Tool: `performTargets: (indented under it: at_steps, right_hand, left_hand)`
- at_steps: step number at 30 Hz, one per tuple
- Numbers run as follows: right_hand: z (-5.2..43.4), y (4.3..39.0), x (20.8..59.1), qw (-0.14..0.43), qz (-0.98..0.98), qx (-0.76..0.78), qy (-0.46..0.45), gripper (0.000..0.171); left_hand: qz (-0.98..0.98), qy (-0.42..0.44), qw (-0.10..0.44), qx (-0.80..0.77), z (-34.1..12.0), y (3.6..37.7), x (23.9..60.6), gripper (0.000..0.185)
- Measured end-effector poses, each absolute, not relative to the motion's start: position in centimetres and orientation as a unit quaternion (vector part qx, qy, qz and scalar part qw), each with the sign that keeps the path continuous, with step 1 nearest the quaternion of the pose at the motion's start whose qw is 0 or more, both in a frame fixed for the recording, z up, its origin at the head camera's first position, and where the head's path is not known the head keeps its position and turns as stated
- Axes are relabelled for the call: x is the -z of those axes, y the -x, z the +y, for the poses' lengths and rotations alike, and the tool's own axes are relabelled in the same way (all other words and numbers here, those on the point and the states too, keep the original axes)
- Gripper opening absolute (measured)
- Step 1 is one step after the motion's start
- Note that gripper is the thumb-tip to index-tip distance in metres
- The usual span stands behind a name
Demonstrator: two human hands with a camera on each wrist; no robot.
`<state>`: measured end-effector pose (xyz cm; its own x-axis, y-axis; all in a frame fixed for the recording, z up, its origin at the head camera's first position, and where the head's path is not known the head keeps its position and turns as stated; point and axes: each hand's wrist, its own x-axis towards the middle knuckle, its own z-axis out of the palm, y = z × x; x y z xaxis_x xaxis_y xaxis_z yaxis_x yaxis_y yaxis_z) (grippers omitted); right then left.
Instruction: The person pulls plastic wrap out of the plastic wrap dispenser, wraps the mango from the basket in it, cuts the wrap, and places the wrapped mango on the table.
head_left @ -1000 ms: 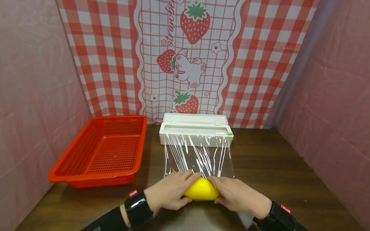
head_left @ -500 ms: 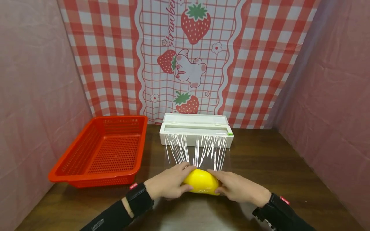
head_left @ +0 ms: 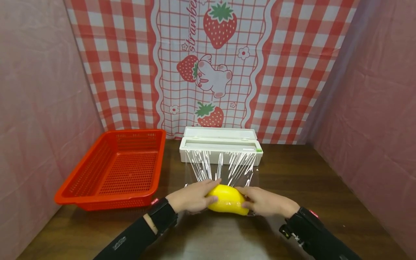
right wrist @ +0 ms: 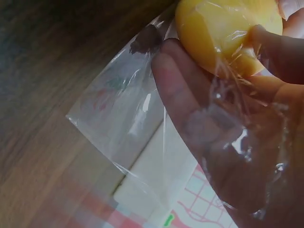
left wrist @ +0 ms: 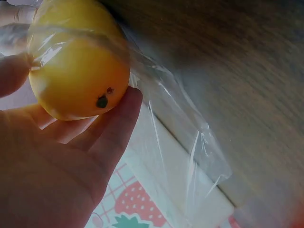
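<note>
A smooth yellow mango [head_left: 227, 199] lies sideways between my two hands, partly covered in clear cling film [head_left: 224, 169]. My left hand [head_left: 195, 195] grips its left end, thumb on the near side and fingers behind. On the right end, my right hand [head_left: 267, 201] holds it the same way. The film runs in shiny creases from the mango back to a white cling film box [head_left: 221, 157] with its lid raised. A small dark stem spot [left wrist: 101, 101] shows on the mango in the left wrist view. Loose film [right wrist: 137, 114] spreads past the fingers in the right wrist view.
A red plastic basket [head_left: 156, 180] stands to the left on the dark wooden table [head_left: 308, 187]. Behind the box hangs a checked strawberry cloth [head_left: 286, 72]. Pink fabric walls [head_left: 364, 126] close off both sides.
Both hands have moved away from me with the mango, closer to the white box. The mango has turned over forward, and the stretch of film between it and the box is shorter.
</note>
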<state>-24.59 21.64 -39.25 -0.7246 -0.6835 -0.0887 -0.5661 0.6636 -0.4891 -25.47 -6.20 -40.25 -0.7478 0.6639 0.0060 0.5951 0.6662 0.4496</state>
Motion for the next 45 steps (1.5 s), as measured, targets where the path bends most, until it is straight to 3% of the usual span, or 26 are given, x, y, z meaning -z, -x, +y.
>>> performTargets:
  at_steps: [9, 22, 25, 31, 34, 45]
  right_hand:
    - [21.9, 25.9, 39.4, 0.130, 0.906, 0.228, 0.331, 0.046]
    - [22.0, 26.5, 39.6, 0.104, 0.908, 0.252, 0.319, 0.048]
    - [21.5, 26.3, 39.3, 0.060, 0.916, 0.239, 0.315, 0.045]
    - [19.4, 24.7, 38.5, -0.115, 0.921, 0.170, 0.330, 0.024]
    - [18.2, 23.8, 38.4, -0.171, 0.909, 0.129, 0.357, 0.020]
    - [16.5, 23.3, 40.3, -0.134, 0.920, 0.037, 0.367, 0.067]
  left_hand:
    - [0.881, -0.305, 0.138, -0.334, -6.3, 27.3, 40.5, 0.039]
    - [0.853, -0.280, 0.180, -0.403, -6.2, 28.0, 41.0, 0.033]
    - [0.855, -0.280, 0.179, -0.398, -6.3, 28.2, 40.9, 0.034]
    - [0.851, -0.284, 0.170, -0.408, -6.3, 28.6, 41.0, 0.032]
    - [0.854, -0.290, 0.156, -0.403, -6.3, 28.9, 41.0, 0.030]
    - [0.872, -0.281, 0.134, -0.377, -6.6, 29.2, 41.0, 0.038]
